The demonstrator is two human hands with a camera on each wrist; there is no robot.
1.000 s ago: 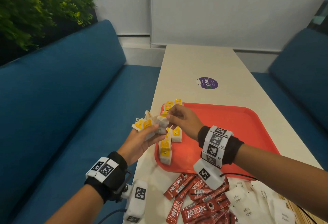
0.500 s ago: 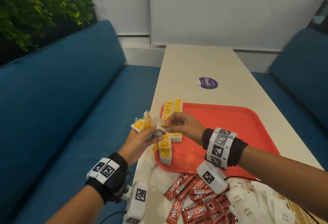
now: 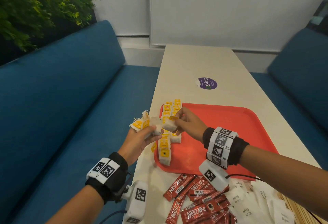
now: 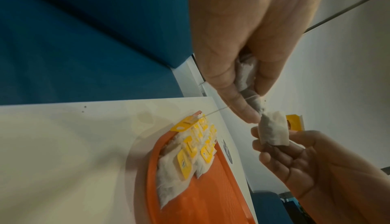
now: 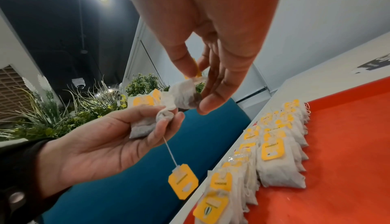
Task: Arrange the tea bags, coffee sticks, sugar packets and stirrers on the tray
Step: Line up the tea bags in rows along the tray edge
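The right hand [image 3: 190, 125] pinches one tea bag [image 3: 169, 125] beside the left hand [image 3: 140, 139], which grips a bunch of tea bags [image 3: 144, 122] above the red tray [image 3: 230, 131]'s nine-o'clock edge, where tea bag rows [image 3: 166, 135] lie, coffee sticks [image 3: 195, 200] at six o'clock.

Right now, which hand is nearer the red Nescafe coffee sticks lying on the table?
Right. The right hand is above the tray, its wrist just beyond the red Nescafe coffee sticks; the left hand is off the table's left edge.
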